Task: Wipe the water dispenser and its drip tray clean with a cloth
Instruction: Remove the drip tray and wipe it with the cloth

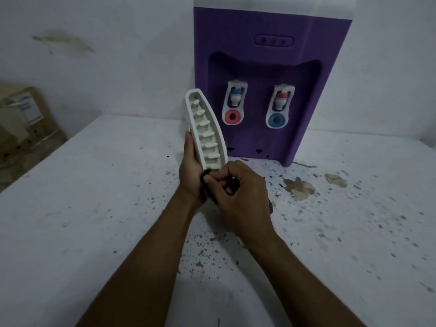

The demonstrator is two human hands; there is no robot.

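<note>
A purple water dispenser [262, 67] with a white top stands against the wall at the back of the white table [94, 197]. It has two white taps, one with a red ring and one with a blue ring. My left hand [190, 171] grips the white drip tray [205, 128], held on end in front of the dispenser's left side with its ribbed inside facing me. My right hand [238, 192] pinches a dark cloth [205, 185] against the tray's lower end. Most of the cloth is hidden inside my fingers.
The table top is stained with dark specks and brown patches [299, 187], mostly to the right of my hands. A cardboard box [23, 128] stands off the table's left edge by the wall.
</note>
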